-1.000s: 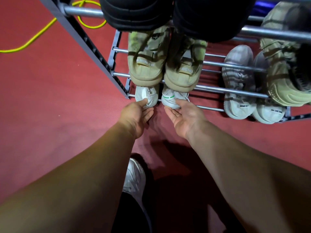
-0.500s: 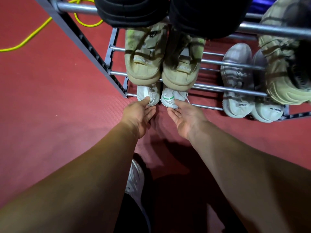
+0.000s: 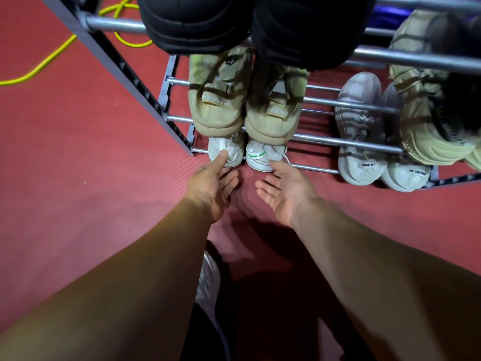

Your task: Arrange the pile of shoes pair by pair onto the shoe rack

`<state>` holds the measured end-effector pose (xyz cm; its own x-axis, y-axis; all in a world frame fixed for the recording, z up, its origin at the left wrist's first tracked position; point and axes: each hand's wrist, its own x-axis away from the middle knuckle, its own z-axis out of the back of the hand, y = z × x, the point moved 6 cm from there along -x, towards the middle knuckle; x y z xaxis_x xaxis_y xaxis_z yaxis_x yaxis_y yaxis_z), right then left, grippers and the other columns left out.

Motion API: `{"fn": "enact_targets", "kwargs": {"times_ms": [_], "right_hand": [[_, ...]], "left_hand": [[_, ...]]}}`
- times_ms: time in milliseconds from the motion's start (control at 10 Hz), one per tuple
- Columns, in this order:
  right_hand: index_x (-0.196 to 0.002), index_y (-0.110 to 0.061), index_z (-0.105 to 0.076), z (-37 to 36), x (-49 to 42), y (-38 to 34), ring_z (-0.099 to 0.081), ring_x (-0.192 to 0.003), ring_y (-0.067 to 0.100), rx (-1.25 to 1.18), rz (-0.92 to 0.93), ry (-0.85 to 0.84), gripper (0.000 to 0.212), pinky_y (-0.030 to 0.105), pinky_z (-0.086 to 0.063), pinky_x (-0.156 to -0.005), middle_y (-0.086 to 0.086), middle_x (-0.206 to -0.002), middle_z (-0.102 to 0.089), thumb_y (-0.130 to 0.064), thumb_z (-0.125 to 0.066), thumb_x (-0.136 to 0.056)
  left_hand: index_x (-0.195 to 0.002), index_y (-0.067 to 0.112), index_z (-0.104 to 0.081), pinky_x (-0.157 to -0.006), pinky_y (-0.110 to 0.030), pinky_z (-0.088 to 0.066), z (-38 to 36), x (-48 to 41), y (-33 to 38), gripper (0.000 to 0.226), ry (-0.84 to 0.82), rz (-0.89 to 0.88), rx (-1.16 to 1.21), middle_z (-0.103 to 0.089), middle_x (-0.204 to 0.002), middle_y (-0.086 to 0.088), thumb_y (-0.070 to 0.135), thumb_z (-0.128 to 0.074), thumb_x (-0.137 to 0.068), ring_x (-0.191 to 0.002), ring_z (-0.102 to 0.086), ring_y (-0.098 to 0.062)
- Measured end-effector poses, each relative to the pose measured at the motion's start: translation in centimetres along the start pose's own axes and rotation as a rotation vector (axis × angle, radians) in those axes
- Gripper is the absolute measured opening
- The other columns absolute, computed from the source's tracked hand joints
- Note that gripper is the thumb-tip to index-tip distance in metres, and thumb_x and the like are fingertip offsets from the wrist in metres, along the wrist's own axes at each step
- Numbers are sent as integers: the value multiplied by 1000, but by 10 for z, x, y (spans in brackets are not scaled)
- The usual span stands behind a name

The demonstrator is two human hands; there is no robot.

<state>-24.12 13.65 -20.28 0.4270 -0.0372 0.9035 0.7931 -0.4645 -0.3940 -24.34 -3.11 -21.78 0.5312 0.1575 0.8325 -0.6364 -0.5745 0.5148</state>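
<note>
While both arms reach forward, the pair of white shoes [image 3: 226,151] sits heel-out on the lowest bars of the shoe rack [image 3: 346,142], at its left end, just where it sat a second ago. The right shoe of the pair shows a green stripe across its heel.

The left hand [image 3: 212,186] is loose and spread. Its thumb is stretched forward and still touches the heel of the left white shoe, and its fingers hang relaxed below, holding nothing.

The right hand [image 3: 283,190] lies palm up with the fingers wide and empty. It has slid slightly back toward the near side since the earlier frames. Its thumb tip now meets only the sole edge of the right white shoe, where before it lay over the heel.

A pair of tan shoes [image 3: 218,105] rests on the tier above the white pair, and black shoes [image 3: 192,22] sit on the top tier. To the right, grey shoes [image 3: 360,136] stand on the lowest bars, well apart from the white pair. A yellow cable [image 3: 49,59] trails over the red floor [image 3: 78,183] at far left. None of these has moved.
</note>
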Motion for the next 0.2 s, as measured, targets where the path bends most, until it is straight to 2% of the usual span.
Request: {"fn": "enact_targets", "kwargs": {"times_ms": [100,200], "right_hand": [[-140,-15,-54,7,7,3,-70,-103,25,51,-26,5,46,34,-59,-74,10,-134,-59,-34,-64,-98],[-141,-16,-55,16,24,1,-70,-101,24,166,-26,21,45,34,-59,-75,8,-137,-58,-34,-62,-101]], "left_hand": [[-126,4,-64,-75,-27,-62,2,11,-2,69,14,25,-77,-69,-124,-8,55,-79,-81,-102,-73,-19],[-99,9,-64,-70,-29,-59,10,31,1,47,123,9,-170,-70,-100,-5,53,-75,-87,-81,-67,-18]]}}
